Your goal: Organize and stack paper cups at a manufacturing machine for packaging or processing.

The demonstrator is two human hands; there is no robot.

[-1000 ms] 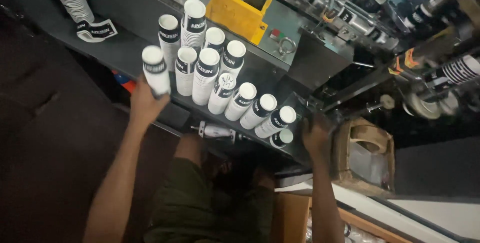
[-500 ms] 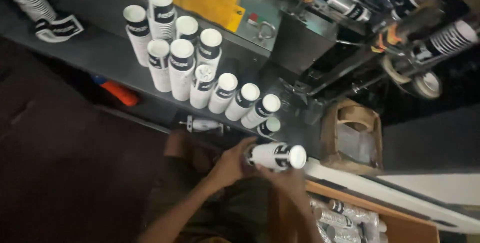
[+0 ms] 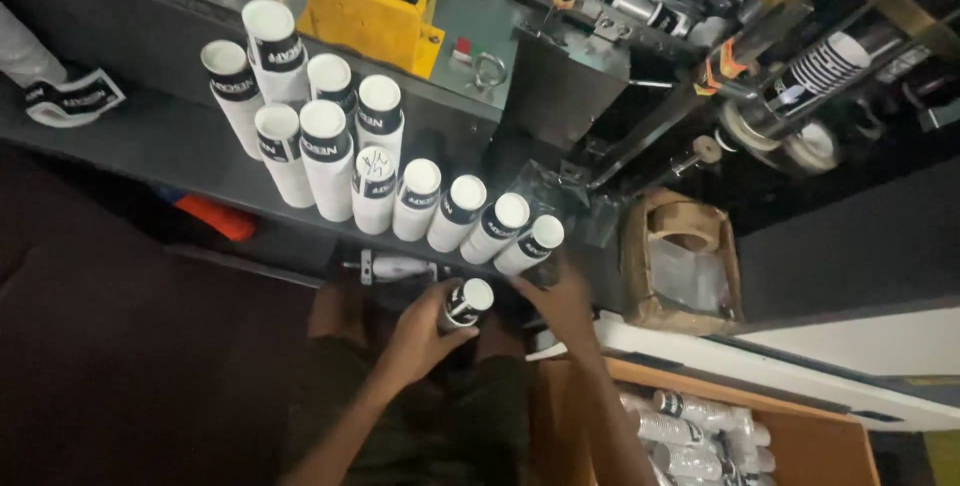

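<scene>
moved since half a second ago: the stack of paper cups (image 3: 463,304), then held level between both hands, now stands nearly upright, just below the shelf edge.
item: stack of white paper cups with dark band, nested. judged light, thin-walled, easily crushed, and liable to slide apart; best taken around the lower body, not the rim.
left hand (image 3: 418,338): fingers wrapped and clamped around the stack's lower part.
right hand (image 3: 565,303): beside the stack, reaching toward the end cup stack of the row (image 3: 528,245); whether it grips anything i cannot tell.
nearby: grey shelf (image 3: 150,146) with more stacks, yellow bin (image 3: 372,16), open carton (image 3: 800,446) of cups.
</scene>
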